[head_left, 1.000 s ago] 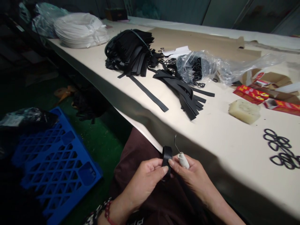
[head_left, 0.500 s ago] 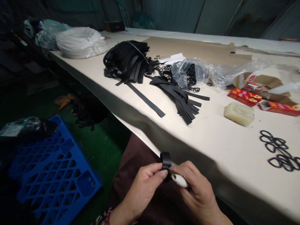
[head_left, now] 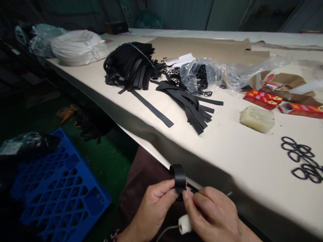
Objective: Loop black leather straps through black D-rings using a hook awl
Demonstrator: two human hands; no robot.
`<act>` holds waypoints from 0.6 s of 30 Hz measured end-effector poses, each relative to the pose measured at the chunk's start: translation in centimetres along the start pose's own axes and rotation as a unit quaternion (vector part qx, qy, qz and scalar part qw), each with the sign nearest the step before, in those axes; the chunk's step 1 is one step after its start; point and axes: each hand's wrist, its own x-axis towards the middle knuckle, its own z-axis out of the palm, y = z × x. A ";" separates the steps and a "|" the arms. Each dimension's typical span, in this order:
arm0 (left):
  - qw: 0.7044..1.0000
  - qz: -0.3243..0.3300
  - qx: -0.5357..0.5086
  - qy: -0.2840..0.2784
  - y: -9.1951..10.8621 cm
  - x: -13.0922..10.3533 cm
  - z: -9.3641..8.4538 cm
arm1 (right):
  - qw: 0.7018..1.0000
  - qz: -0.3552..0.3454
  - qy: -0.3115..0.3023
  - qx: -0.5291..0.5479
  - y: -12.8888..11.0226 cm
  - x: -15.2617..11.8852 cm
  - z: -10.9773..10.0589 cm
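A black textured strap [head_left: 179,175] is bent into a loop just in front of the table edge. My left hand [head_left: 157,205] pinches its lower end between thumb and fingers. My right hand [head_left: 214,210] has thumb and index finger on the same end, close to the left fingertips. Under the right palm is a white cylindrical piece [head_left: 185,224] with a thin pale cord or wire running from it; a thin metallic tip shows beyond the right knuckles. The right fingers partly hide this tool.
On the table [head_left: 227,144] lie black straps [head_left: 191,107], a bundle of straps [head_left: 131,65], a bag of black rings [head_left: 202,75], loose rings [head_left: 300,156], a yellowish block [head_left: 256,118], red boxes [head_left: 262,98] and a white coil [head_left: 79,47]. A blue pallet [head_left: 65,188] is on the floor.
The white tool has turned from between the hands to beneath my right palm. My right thumb and index finger have come onto the strap. The view has shifted slightly.
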 end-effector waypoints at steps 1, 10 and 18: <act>1.000 0.004 0.013 0.002 0.0 0.0 0.0 | 1.000 0.002 -0.007 0.009 0.2 -0.3 0.0; 0.988 0.071 0.136 0.034 -0.6 -0.1 -0.3 | 0.999 -0.003 0.017 0.044 0.3 -0.2 0.0; 0.987 0.041 0.119 0.100 -0.7 -0.3 0.4 | 0.954 0.192 0.019 0.229 -0.1 0.9 0.9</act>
